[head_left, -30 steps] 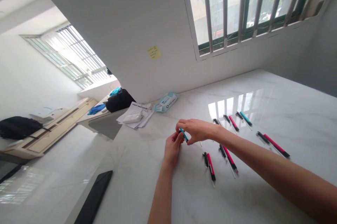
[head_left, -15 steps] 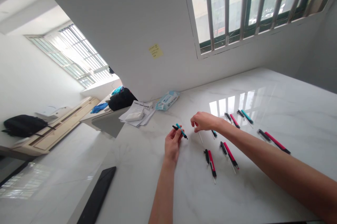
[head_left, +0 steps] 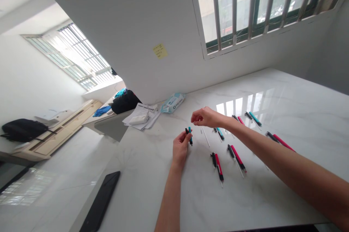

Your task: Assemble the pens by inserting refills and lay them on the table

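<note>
A teal pen [head_left: 189,134] is pinched upright in the left hand [head_left: 180,147]; the right hand [head_left: 204,117] is hovered above, fingers [head_left: 195,118] curled together, apparently empty; alignment should be steadied over the tabletop [head_left: 286,108]

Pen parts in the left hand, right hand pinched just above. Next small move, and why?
Probably bring the right hand down to the teal pen piece held upright in the left hand. The right fingertips look pinched, but whether on anything is too small to tell; a thin white refill lies close by.
</note>
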A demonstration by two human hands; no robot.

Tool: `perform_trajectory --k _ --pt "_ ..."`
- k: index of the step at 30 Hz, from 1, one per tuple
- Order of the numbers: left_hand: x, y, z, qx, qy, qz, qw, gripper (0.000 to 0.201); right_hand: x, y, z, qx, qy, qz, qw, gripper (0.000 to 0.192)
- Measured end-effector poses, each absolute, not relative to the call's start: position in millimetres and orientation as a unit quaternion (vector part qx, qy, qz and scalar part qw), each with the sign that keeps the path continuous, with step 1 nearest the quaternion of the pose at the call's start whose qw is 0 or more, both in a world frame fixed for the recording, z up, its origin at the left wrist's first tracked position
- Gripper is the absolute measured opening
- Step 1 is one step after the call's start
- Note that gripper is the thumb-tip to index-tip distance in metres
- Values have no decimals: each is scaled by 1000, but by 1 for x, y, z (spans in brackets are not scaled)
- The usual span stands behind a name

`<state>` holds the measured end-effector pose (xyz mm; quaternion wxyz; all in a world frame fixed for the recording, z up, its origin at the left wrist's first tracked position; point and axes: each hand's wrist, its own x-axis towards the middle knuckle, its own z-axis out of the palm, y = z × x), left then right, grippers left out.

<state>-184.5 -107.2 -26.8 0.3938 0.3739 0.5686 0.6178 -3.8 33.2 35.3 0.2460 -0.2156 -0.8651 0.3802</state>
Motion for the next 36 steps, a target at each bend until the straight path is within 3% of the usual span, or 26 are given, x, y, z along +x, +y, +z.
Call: perform_trajectory --k 7,24,30,36 --pt "-181 -110 -22 406 565 599 397 43 -5 20 44 -204 -862 376 271 14" --pt "-179 -111 -20 422 560 590 400 35 -5 19 42 -201 -887 353 220 12" --pt "-179 -110 -18 419 564 591 395 37 -7 19 43 -202 -886 328 259 35" --pt "-179 -110 -19 421 567 585 399 36 -7 19 45 -229 -874 332 271 25"
